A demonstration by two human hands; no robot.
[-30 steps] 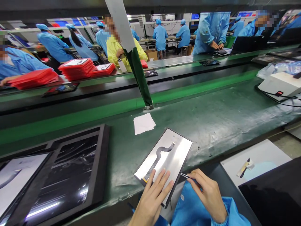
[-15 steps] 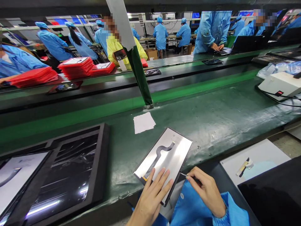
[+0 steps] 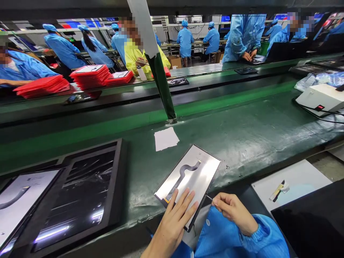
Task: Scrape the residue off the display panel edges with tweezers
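Note:
A tablet display panel (image 3: 200, 179) lies with its silvery back up, tilted across the bench's front edge. Its grey ribbon cable (image 3: 183, 173) curves over the back. My left hand (image 3: 176, 218) rests on the panel's lower part with fingers spread flat. In a pinch, my right hand (image 3: 233, 209) grips a thin metal tool (image 3: 209, 197), whose tip is at the panel's right edge. The tool's other end is hidden in my fingers, so its exact kind cannot be made out.
Dark foam trays (image 3: 114, 193) on the left hold a film-covered screen (image 3: 77, 193) and another display panel (image 3: 40, 182). White paper sheets (image 3: 166, 139) lie behind my panel. A white device (image 3: 319, 98) with cables stands right. A cutter (image 3: 277, 190) lies on a white board (image 3: 298, 175). Co-workers sit beyond.
The view has shifted slightly. My right hand has turned a little, with its fingers closed more tightly round the tool. My left hand stays flat on the panel.

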